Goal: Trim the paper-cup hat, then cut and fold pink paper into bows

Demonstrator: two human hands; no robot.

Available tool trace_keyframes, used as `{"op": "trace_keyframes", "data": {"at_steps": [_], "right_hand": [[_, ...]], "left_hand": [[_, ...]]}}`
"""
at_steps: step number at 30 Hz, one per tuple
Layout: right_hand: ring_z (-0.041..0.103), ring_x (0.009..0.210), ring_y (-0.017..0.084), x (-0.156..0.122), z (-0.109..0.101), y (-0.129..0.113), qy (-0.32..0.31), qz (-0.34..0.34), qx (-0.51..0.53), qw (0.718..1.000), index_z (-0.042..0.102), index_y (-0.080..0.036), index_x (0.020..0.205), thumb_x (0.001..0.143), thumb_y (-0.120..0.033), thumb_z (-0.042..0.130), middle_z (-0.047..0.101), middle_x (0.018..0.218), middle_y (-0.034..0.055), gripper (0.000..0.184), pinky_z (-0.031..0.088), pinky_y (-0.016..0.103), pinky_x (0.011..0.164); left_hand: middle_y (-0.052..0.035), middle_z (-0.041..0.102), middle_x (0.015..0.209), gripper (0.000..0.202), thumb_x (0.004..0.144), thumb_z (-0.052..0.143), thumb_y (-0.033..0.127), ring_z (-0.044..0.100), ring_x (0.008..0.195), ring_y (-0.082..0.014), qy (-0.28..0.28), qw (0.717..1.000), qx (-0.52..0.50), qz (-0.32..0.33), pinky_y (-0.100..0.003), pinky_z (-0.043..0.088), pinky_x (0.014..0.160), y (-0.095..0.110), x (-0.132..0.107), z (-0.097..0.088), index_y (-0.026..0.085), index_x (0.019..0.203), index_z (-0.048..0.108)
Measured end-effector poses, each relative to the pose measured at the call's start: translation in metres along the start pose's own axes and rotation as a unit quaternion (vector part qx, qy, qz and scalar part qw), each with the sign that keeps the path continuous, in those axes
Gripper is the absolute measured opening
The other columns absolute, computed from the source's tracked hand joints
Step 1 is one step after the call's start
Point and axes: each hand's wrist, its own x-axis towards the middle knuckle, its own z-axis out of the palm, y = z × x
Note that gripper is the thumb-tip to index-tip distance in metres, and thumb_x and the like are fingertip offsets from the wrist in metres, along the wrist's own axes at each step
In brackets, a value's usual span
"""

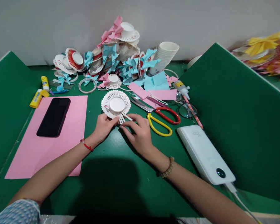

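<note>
A white paper cup (116,105) lies upside down on the green table (121,174), its wall cut into strips that fan out flat around the round base. My left hand (103,127) is closed at the fan's near edge, fingertips pinching the strips there. My right hand (137,132) rests beside it with thumb and forefinger pinched on one loose strip that sticks out toward me. Both wrists wear bracelets.
Red-and-yellow scissors (162,120) lie just right of my right hand, then glasses (187,109) and a white power bank (204,154). A black phone (54,116) sits on pink paper (49,146) at left. Finished cup flowers (112,53), stacked cups (164,56), glue sticks (39,97) and tape ring (87,85) crowd the back.
</note>
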Motion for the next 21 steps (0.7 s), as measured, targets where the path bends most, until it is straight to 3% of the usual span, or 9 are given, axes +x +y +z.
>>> {"op": "trace_keyframes", "data": {"at_steps": [3, 6, 12, 16, 21], "right_hand": [[0.055, 0.081, 0.019, 0.0011, -0.0028, -0.0031, 0.028, 0.018, -0.026, 0.999, 0.062, -0.021, 0.079, 0.082, -0.024, 0.061, 0.059, 0.108, 0.008, 0.004, 0.036, 0.038, 0.073], [0.054, 0.085, 0.02, 0.0016, -0.0028, -0.0043, 0.031, 0.053, -0.002, 0.998, 0.06, -0.021, 0.079, 0.084, -0.022, 0.058, 0.057, 0.103, 0.0076, 0.006, 0.036, 0.039, 0.075], [0.053, 0.086, 0.02, 0.0021, 0.0024, -0.0007, 0.027, 0.183, 0.122, 0.975, 0.052, -0.02, 0.077, 0.083, -0.016, 0.051, 0.058, 0.089, 0.0058, 0.007, 0.04, 0.037, 0.076], [0.055, 0.081, 0.018, 0.0024, 0.003, 0.001, 0.003, 0.239, 0.187, 0.953, 0.053, -0.019, 0.078, 0.081, -0.017, 0.052, 0.061, 0.084, 0.0041, 0.004, 0.041, 0.035, 0.076], [0.054, 0.063, 0.013, 0.0065, 0.0022, 0.0012, 0.002, 0.322, 0.31, 0.894, 0.056, -0.018, 0.068, 0.074, -0.023, 0.061, 0.059, 0.065, -0.0009, 0.01, 0.043, 0.027, 0.063]], "left_hand": [[0.0029, 0.053, 0.055, 0.014, 0.06, 0.067, 0.021, 0.043, 0.052, -0.0073, 0.019, 0.996, 0.071, 0.041, -0.02, 0.034, 0.05, 0.0002, -0.0021, 0.0011, 0.013, 0.057, 0.056], [0.0005, 0.057, 0.062, 0.008, 0.061, 0.064, 0.017, 0.047, 0.057, -0.0096, 0.016, 0.987, 0.135, 0.08, -0.022, 0.039, 0.055, -0.0006, -0.0042, 0.0014, 0.013, 0.062, 0.058], [-0.0041, 0.063, 0.074, 0.008, 0.067, 0.06, 0.019, 0.054, 0.066, -0.013, -0.074, 0.967, 0.192, 0.153, -0.024, 0.045, 0.065, 0.0038, -0.0024, -0.0026, 0.013, 0.072, 0.061], [-0.0032, 0.064, 0.073, 0.009, 0.067, 0.059, 0.02, 0.054, 0.065, -0.0122, -0.121, 0.971, 0.166, 0.126, -0.023, 0.045, 0.062, 0.0089, 0.0006, -0.0055, 0.012, 0.072, 0.06], [0.0012, 0.054, 0.056, 0.016, 0.065, 0.062, 0.025, 0.044, 0.052, -0.0079, -0.139, 0.979, 0.134, 0.073, -0.019, 0.037, 0.049, 0.0072, 0.0028, -0.0078, 0.013, 0.06, 0.053]]}}
